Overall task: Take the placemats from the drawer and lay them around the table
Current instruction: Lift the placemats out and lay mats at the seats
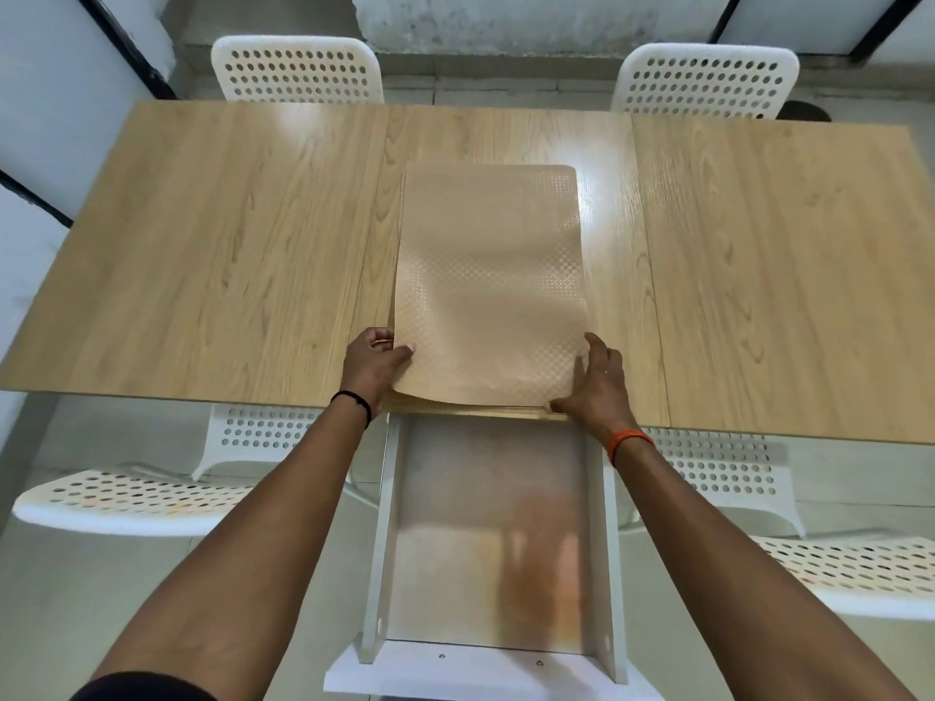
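A stack of beige, dot-embossed placemats [488, 275] lies lengthwise on the middle panel of the wooden table [212, 245], its near edge at the table's front edge and the top mat slightly buckled. My left hand [374, 361] grips the stack's near left corner, thumb on top. My right hand [597, 382] holds the near right corner, fingers along the side edge. Below the table's front edge the white drawer [602, 548] stands pulled out, and its pale bottom shows nothing inside.
Two white perforated chairs stand at the far side, one chair [298, 68] on the left and one chair [703, 80] on the right. Two more flank the drawer on my side, a chair [152, 493] at left and a chair [809, 548] at right. Grey floor below.
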